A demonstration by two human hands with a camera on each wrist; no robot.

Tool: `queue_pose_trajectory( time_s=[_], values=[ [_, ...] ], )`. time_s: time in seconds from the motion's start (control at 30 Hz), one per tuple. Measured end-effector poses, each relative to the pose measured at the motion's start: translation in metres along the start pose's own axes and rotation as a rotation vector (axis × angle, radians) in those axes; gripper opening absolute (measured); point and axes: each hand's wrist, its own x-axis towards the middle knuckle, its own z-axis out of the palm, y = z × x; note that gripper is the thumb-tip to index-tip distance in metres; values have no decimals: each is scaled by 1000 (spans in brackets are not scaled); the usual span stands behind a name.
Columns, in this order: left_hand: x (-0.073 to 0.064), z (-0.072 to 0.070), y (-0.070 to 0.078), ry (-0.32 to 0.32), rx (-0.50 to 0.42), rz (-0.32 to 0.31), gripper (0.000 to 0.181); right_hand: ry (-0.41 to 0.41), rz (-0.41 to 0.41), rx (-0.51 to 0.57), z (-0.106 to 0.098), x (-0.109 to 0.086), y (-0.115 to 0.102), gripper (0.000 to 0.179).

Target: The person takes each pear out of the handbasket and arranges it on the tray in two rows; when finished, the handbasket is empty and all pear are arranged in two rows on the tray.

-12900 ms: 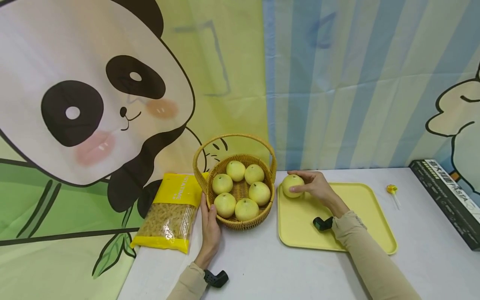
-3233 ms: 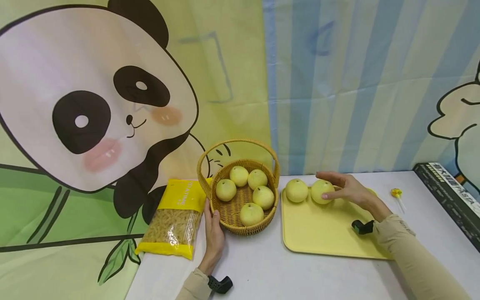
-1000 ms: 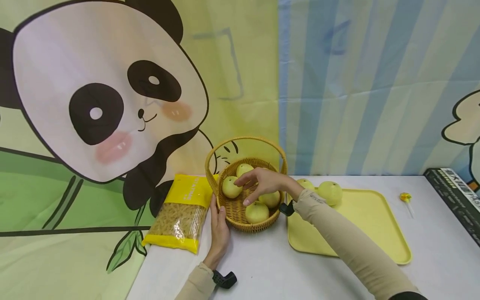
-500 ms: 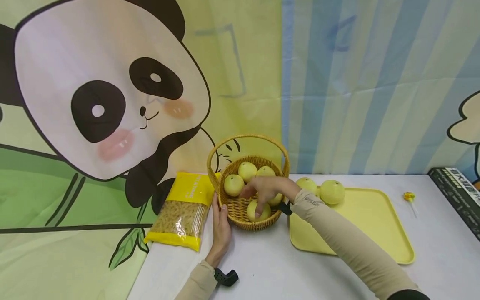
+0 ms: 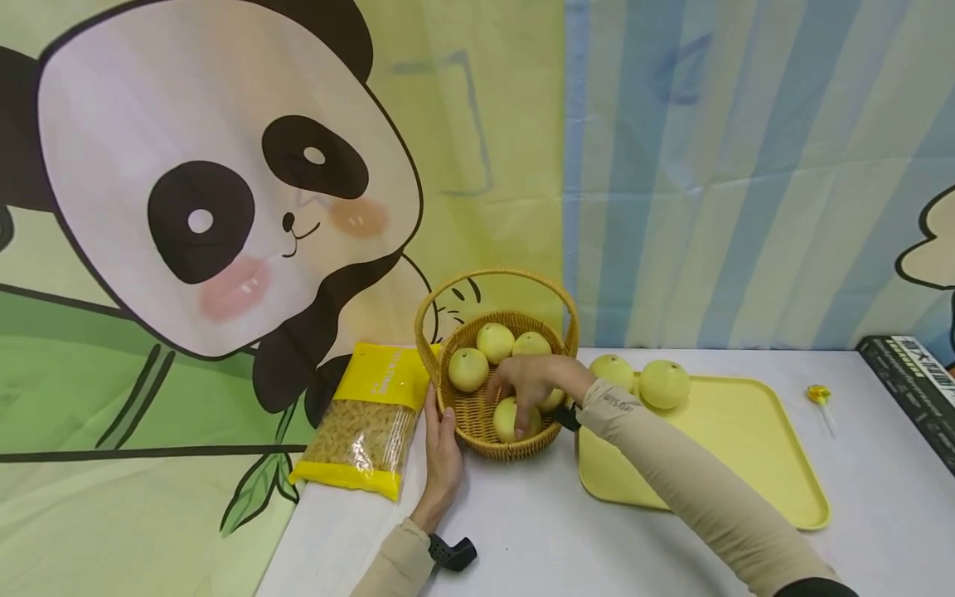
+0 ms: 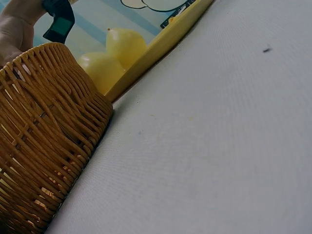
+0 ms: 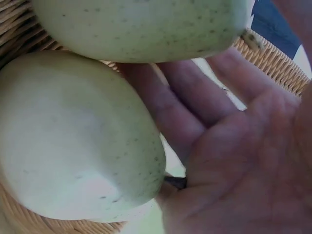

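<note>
A round wicker basket [image 5: 477,439] with a tall handle holds several pale yellow pears. My left hand [image 5: 443,456] rests along its left side, fingers straight against the wall and thumb at the rim. My right hand [image 5: 530,380] reaches down inside and holds the front pear [image 5: 506,423], thumb on the near side and fingers behind. In the right wrist view the held pear [image 7: 78,136] lies beside the palm, below another speckled pear [image 7: 141,24]. Two pears stand at the back left of a yellow tray [image 5: 716,464], one of them [image 5: 664,384] further right.
A yellow bag of pasta [image 5: 366,423] lies left of the basket. Right of the tray are a lollipop [image 5: 818,396] and a long black pasta box [image 5: 910,390]. A printed panda cloth [image 5: 201,215] and a striped cloth hang behind the white table.
Two pears went onto the tray in turn, leaving fewer in the basket. The right hand then moved left from the tray into the basket and took hold of the front pear. Left hand stayed.
</note>
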Motion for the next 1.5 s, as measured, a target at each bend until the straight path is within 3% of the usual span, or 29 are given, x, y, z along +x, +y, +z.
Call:
queue_pose_trajectory(
  time_s=[0.23, 0.43, 0.63, 0.9, 1.3, 1.5],
  values=[
    [0, 1, 0, 8, 20, -6, 58, 121, -108, 77, 0, -6, 3, 69],
    [0, 1, 0, 0, 13, -4, 58, 297, -227, 101, -1, -13, 8, 56],
    [0, 1, -2, -6, 6, 6, 58, 444, -271, 216, -2, -20, 19, 58],
    [0, 1, -3, 5, 14, 4, 58, 482, -275, 409, -5, -36, 30, 62],
    [2, 0, -2, 14, 34, 6, 58, 561, -340, 451, 2, -60, 33, 59],
    [-1, 1, 0, 14, 28, -4, 58, 607, -308, 475, 3, -78, 34, 59]
  ],
)
